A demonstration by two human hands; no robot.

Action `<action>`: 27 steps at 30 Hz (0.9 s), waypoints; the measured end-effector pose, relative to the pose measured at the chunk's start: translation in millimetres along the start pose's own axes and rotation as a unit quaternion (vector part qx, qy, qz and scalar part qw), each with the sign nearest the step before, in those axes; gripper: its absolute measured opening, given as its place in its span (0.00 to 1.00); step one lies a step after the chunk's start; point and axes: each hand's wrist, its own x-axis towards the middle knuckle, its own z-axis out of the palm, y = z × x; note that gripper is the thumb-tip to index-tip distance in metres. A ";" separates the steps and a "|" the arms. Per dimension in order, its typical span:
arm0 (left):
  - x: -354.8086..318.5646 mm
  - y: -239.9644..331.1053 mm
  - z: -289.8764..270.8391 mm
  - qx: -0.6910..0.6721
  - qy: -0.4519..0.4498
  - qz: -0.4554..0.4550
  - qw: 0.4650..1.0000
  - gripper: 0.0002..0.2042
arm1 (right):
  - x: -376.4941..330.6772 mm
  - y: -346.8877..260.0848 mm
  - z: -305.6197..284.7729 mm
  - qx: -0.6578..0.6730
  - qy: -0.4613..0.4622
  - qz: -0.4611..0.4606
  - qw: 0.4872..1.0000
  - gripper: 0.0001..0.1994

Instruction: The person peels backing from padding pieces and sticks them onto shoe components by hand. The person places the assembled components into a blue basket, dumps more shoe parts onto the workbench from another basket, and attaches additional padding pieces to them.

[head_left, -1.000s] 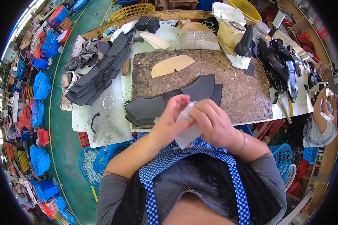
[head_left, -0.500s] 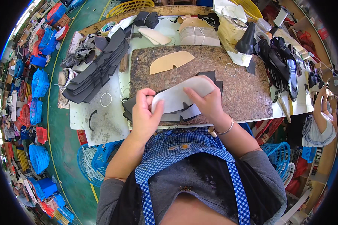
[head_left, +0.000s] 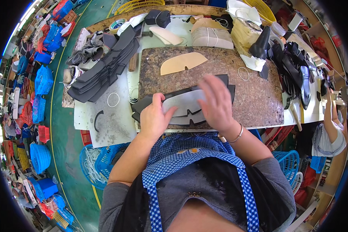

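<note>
My left hand [head_left: 154,118] rests on the near left end of the grey cut piece [head_left: 181,105], thumb up and fingers curled loosely over its edge, pinning it more than gripping it. My right hand [head_left: 216,102] lies flat and spread over the right half of the same piece, fingers open and a little blurred, holding nothing closed. The piece lies on top of a small stack of dark cut pieces [head_left: 189,116] at the near edge of the speckled brown cutting board [head_left: 255,96], just in front of my checked apron [head_left: 189,154]. I judge this piece to be thin and light, a flexible sheet that bends readily but keeps its outline, with a smooth face that could slide over the dark layers beneath if I press sideways. It has a notched near edge and tapering ends, so I would take it by the broad middle or pinch an end between thumb and forefinger, not by the narrow points, which look likely to curl or crease. Farther away on the board lies a tan pattern piece [head_left: 181,63], well apart from my hands. To the far left a heap of dark strips [head_left: 104,69] sits on the white table top [head_left: 112,116], beside a loose rubber band [head_left: 113,99].
</note>
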 end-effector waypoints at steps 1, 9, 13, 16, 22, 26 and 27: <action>-0.4 -1.1 -3.3 0.003 0.002 -0.001 1.000 0.23 | -3.6 -2.0 -1.5 0.003 0.002 -0.002 1.000 0.32; 56.7 -53.1 -73.7 0.134 0.091 0.005 0.987 0.20 | 19.3 16.5 -0.4 0.271 -0.154 0.050 0.949 0.14; 122.5 -139.9 -88.1 0.310 0.320 0.103 0.889 0.20 | 81.6 23.2 52.1 0.163 -0.094 -0.023 0.982 0.13; 125.6 -166.3 -87.6 0.260 0.165 -0.004 0.952 0.18 | 82.4 39.6 102.3 0.119 -0.100 -0.075 0.985 0.12; 123.3 -178.6 -105.9 -0.024 0.051 -0.095 0.994 0.10 | 82.3 45.7 131.2 0.103 -0.176 -0.061 0.977 0.07; 108.0 -149.6 -107.9 -0.126 0.067 -0.132 0.981 0.08 | 84.2 45.5 118.4 0.196 -0.171 0.063 0.964 0.09; 103.3 -139.3 -106.6 -0.109 0.130 -0.124 0.978 0.08 | 83.1 43.6 114.1 0.194 -0.171 0.066 0.964 0.09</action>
